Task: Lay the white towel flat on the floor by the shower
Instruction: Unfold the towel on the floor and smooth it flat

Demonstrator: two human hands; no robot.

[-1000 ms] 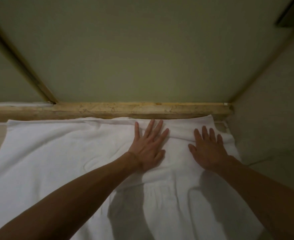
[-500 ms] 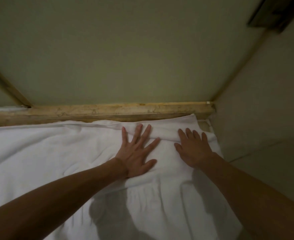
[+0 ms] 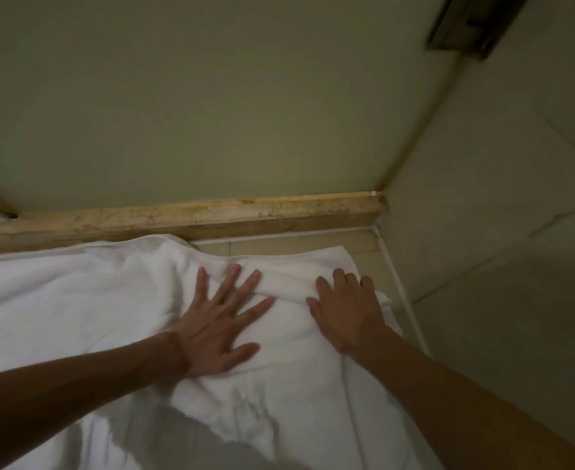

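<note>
Rumpled white towel (image 3: 76, 317) (far edge folded) beneath splayed left hand (image 3: 218, 327) and flat right hand (image 3: 347, 313).

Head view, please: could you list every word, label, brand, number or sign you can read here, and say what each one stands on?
None: no text can be read anywhere in this view.
The white towel, the stone shower curb and the wall tiles are plain; the dark fitting at top right is too dim and blurred to show any marking.

The white towel (image 3: 76, 300) runs past the left and bottom edges.
</note>
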